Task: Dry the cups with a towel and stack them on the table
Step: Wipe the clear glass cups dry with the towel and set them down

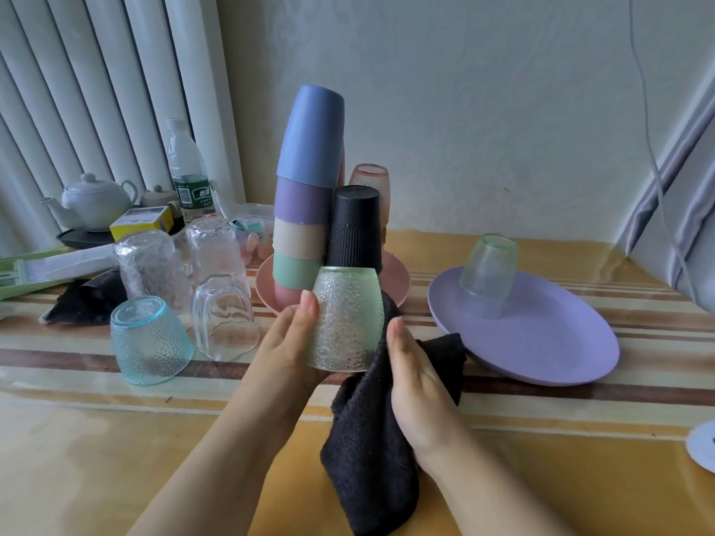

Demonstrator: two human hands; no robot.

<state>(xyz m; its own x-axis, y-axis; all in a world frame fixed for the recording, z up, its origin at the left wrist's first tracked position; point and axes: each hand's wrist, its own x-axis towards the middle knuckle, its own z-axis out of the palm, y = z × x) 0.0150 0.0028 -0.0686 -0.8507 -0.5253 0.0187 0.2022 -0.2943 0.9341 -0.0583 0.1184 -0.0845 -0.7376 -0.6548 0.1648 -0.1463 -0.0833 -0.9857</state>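
hands first: your left hand gripped a pale green dimpled glass, mouth down, thumb up along its left side and the fingers curled out of sight behind it. your right hand held a black towel against the glass's right side, fingers reaching round the cloth; the towel hung down from that hand over the surface. the glass was up off the surface, just in front of a pink plate.

on that pink plate stood a leaning stack of upturned plastic cups, blue on top, then purple, beige and green, with a black ribbed cup upside down right beside it and a peach-tinted glass behind.

to your left, four glasses sat mouth down on the surface: a blue dimpled glass nearest you, a clear glass just beside it, and two taller clear glasses behind them. farther back on that side were a white teapot, a water bottle and a yellow box.

to your right lay a purple plate carrying one more green glass, upside down, near its far rim.
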